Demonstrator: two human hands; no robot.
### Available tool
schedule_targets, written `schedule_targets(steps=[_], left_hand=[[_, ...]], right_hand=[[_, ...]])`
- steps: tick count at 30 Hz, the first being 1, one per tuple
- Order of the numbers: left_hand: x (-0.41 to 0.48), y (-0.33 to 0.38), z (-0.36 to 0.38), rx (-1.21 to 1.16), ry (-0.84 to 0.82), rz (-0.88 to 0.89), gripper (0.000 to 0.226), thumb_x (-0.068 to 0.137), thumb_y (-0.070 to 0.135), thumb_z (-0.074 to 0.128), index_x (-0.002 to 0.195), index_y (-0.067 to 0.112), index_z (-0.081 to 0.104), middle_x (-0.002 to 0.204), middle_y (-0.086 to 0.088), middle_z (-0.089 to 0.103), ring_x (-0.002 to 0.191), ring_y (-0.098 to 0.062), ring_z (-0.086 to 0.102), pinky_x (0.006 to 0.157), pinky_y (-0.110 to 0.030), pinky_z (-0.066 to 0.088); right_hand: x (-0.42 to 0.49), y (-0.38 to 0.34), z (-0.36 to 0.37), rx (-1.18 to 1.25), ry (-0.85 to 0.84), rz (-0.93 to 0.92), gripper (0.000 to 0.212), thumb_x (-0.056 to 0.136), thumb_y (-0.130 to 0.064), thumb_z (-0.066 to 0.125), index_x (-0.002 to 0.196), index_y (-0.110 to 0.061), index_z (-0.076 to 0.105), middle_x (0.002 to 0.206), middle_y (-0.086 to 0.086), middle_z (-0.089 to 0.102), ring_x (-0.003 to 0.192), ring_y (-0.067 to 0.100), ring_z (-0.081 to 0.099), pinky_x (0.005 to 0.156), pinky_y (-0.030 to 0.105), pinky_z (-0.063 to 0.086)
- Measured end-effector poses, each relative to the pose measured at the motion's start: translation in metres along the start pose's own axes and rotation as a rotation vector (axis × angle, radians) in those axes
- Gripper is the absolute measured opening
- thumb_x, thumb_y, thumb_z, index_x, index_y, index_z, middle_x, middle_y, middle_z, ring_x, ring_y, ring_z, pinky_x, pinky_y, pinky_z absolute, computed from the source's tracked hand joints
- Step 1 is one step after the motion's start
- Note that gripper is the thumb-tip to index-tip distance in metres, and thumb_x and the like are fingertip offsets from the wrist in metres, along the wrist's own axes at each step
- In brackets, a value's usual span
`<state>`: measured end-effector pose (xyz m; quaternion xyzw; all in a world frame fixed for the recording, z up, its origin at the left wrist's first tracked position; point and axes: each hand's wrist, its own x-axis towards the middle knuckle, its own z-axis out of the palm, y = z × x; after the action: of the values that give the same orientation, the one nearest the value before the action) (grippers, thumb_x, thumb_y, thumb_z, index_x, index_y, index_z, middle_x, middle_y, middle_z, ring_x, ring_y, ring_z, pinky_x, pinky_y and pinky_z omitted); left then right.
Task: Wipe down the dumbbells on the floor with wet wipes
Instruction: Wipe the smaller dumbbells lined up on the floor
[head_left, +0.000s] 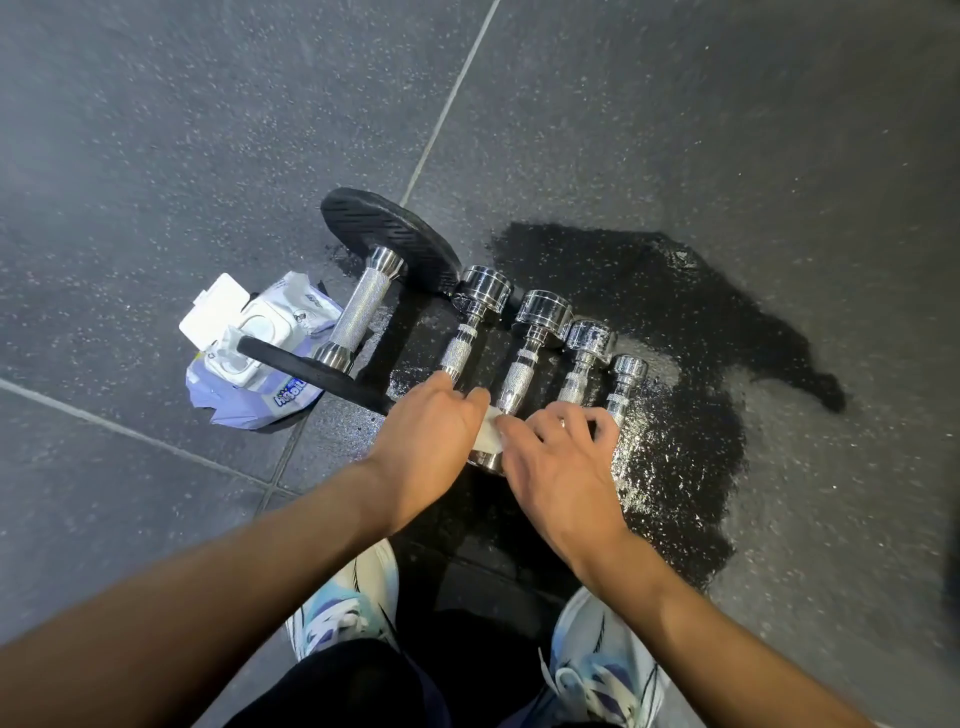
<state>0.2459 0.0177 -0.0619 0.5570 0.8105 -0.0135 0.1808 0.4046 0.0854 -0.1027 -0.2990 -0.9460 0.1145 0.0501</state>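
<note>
Looking straight down at a dark speckled rubber floor (156, 130), big wet patch (675, 322) spread under and to the right of the weights. Five dumbbells lined up side by side: a big black-plated dumbbell (363, 306) on the left, then four chrome dumbbells (524, 358) shrinking in size toward the right. Near ends of the chrome ones mostly hidden under the hands.

Left hand (431, 447) down over the near end of the first chrome one, fingers curled over it, thumb side pinching the edge of a white wet wipe (488, 434). Right hand (561, 467) just beside it, fingers bent and spread, fingertips pressing on the same wipe. So both grips partly closed on the wipe, wipe sandwiched between the two hands and lying on top of a chrome head at the near end of the row. Can't tell exactly how much wipe is tucked under the palms.

Pack of wet wipes (260, 353) on the floor left of the big dumbbell, touching its near plate, white lid flipped open. Two white-and-blue sneakers (343, 613) at the bottom, just short of the wet patch.
</note>
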Motion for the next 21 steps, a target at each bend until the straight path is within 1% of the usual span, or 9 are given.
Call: schedule_targets(steps=[2, 4, 6, 9, 11, 13, 15, 18, 21], left_hand=[[0.006, -0.004, 0.002, 0.035, 0.017, 0.085, 0.03, 0.086, 0.004, 0.058, 0.109, 0.019, 0.047, 0.082, 0.001, 0.058, 0.082, -0.019, 0.036, 0.064, -0.028, 0.025], [0.007, -0.007, 0.006, 0.045, 0.036, 0.145, 0.033, 0.082, 0.004, 0.061, 0.106, 0.019, 0.044, 0.066, 0.008, 0.045, 0.089, -0.018, 0.04, 0.065, -0.029, 0.023], [0.002, -0.007, 0.007, 0.091, 0.057, 0.194, 0.036, 0.075, 0.008, 0.066, 0.102, 0.02, 0.045, 0.062, 0.009, 0.036, 0.083, -0.016, 0.035, 0.063, -0.029, 0.018], [-0.008, -0.004, 0.001, 0.307, 0.128, 0.236, 0.049, 0.044, 0.017, 0.082, 0.087, 0.021, 0.057, 0.054, 0.008, 0.047, 0.066, -0.016, 0.02, 0.06, -0.027, 0.01], [-0.01, -0.004, 0.001, 0.314, 0.163, 0.232, 0.051, 0.037, 0.014, 0.083, 0.081, 0.02, 0.057, 0.052, 0.005, 0.048, 0.065, -0.017, 0.016, 0.063, -0.03, 0.005], [-0.014, -0.005, 0.009, 0.258, 0.102, 0.218, 0.051, 0.043, 0.012, 0.084, 0.086, 0.018, 0.056, 0.061, 0.002, 0.05, 0.062, -0.017, 0.036, 0.063, -0.031, 0.006], [-0.02, -0.009, 0.022, 0.199, 0.05, 0.185, 0.052, 0.052, 0.014, 0.084, 0.092, 0.017, 0.052, 0.071, 0.0, 0.051, 0.059, -0.019, 0.048, 0.059, -0.027, 0.015], [-0.028, -0.014, 0.037, 0.034, 0.024, 0.127, 0.052, 0.069, 0.012, 0.078, 0.094, 0.021, 0.033, 0.081, -0.001, 0.048, 0.065, -0.023, 0.051, 0.054, -0.029, 0.029], [-0.035, -0.014, 0.038, -0.089, 0.015, 0.099, 0.043, 0.082, 0.012, 0.062, 0.092, 0.025, 0.021, 0.085, 0.0, 0.045, 0.072, -0.025, 0.048, 0.055, -0.035, 0.035]], right_hand=[[0.004, 0.0, 0.0, -0.005, 0.004, 0.001, 0.02, 0.101, -0.029, 0.055, 0.117, -0.03, 0.067, 0.088, -0.005, 0.06, 0.102, 0.025, 0.054, 0.097, 0.048, 0.033], [0.003, -0.001, 0.0, -0.001, 0.017, -0.002, 0.018, 0.101, -0.03, 0.056, 0.116, -0.03, 0.067, 0.088, -0.005, 0.058, 0.1, 0.024, 0.053, 0.098, 0.047, 0.033], [0.0, -0.003, 0.001, 0.017, 0.033, -0.013, 0.015, 0.102, -0.029, 0.056, 0.114, -0.029, 0.066, 0.09, -0.006, 0.057, 0.1, 0.023, 0.054, 0.098, 0.047, 0.033], [-0.004, -0.006, 0.0, 0.046, 0.033, -0.014, 0.014, 0.103, -0.03, 0.055, 0.113, -0.03, 0.065, 0.093, -0.007, 0.057, 0.102, 0.023, 0.055, 0.099, 0.047, 0.034], [-0.006, -0.006, -0.001, 0.053, 0.015, -0.014, 0.014, 0.102, -0.031, 0.056, 0.113, -0.031, 0.065, 0.095, -0.008, 0.057, 0.104, 0.022, 0.054, 0.1, 0.047, 0.033], [-0.008, -0.007, -0.001, 0.067, -0.002, -0.022, 0.014, 0.101, -0.034, 0.055, 0.112, -0.033, 0.064, 0.097, -0.009, 0.056, 0.105, 0.022, 0.053, 0.101, 0.047, 0.032], [-0.012, -0.008, -0.002, 0.082, -0.016, -0.041, 0.015, 0.101, -0.035, 0.054, 0.113, -0.034, 0.063, 0.099, -0.01, 0.056, 0.107, 0.021, 0.051, 0.103, 0.046, 0.03], [-0.02, -0.011, -0.002, 0.112, -0.049, -0.065, 0.017, 0.102, -0.035, 0.052, 0.116, -0.035, 0.061, 0.1, -0.011, 0.055, 0.109, 0.021, 0.051, 0.104, 0.045, 0.028], [-0.028, -0.012, -0.001, 0.119, -0.052, -0.083, 0.021, 0.101, -0.033, 0.052, 0.12, -0.035, 0.062, 0.099, -0.011, 0.058, 0.112, 0.022, 0.052, 0.106, 0.048, 0.029]])
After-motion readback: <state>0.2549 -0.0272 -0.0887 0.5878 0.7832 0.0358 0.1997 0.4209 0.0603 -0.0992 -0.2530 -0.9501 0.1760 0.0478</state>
